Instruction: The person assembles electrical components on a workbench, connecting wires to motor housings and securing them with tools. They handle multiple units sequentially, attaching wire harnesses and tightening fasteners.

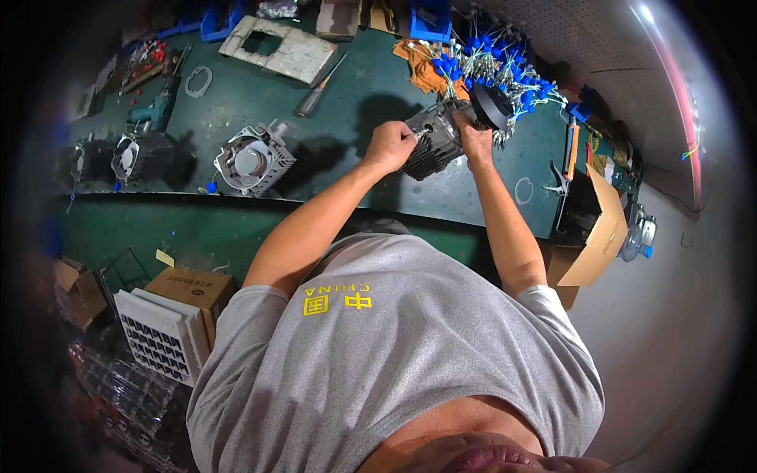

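Note:
A finned grey metal housing (434,155) is tilted over the green workbench (355,185), right of centre. It has a black round part (492,107) at its upper right end. My right hand (475,143) grips the housing beside that part. With fingers pinched together, my left hand (389,147) works at the housing's left face; a small shiny bit shows at the fingertips, too small to name. Left of my hands, a similar open housing (268,158) stands near the bench's front edge. A darker finned housing (146,158) sits farther left.
Behind the housing lies a heap of blue-tipped wires (505,67) beside an orange cloth (426,71). A screwdriver (312,98), a metal plate (307,55), a flat ring (199,81) and a power drill (155,112) lie farther left. An open cardboard box (603,229) stands at the bench's right end.

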### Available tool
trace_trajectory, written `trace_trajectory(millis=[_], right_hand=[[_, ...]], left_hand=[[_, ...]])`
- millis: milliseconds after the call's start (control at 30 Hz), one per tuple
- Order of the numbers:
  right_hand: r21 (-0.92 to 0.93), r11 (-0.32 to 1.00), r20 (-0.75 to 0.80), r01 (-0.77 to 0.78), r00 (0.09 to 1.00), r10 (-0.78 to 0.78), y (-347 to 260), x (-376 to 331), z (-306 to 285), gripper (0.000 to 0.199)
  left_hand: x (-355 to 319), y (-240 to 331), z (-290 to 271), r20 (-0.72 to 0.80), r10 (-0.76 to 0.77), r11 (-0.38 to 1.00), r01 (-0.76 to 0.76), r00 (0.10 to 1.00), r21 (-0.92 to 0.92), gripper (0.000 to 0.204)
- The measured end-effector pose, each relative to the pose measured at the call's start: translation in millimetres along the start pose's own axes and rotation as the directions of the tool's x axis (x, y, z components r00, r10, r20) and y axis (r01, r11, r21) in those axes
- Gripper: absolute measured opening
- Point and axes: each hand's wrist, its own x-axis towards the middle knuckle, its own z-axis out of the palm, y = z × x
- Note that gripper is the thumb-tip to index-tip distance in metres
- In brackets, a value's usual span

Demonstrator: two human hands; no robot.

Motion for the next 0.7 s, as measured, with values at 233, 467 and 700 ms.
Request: trace_trajectory(millis=[233, 467, 700], right_hand=[[0.055, 0.997, 0.015, 0.046, 0.999, -0.047, -19, -14, 13, 0.035], [0.000, 0.986, -0.002, 0.165, 0.986, -0.165, -2, -12, 14, 0.040], [-0.097, 0.948, 0.043, 0.303, 0.953, -0.300, -3, -13, 15, 0.043]], left_hand=[[4, 3, -11, 0.131, -0.151, 0.980, 0.166, 0.980, -0.112, 0.017], [14, 10, -33, 0.532, -0.374, 0.619, 0.631, 0.760, -0.467, 0.016], [0, 6, -30, 0.444, -0.342, 0.782, 0.513, 0.828, -0.354, 0.017]])
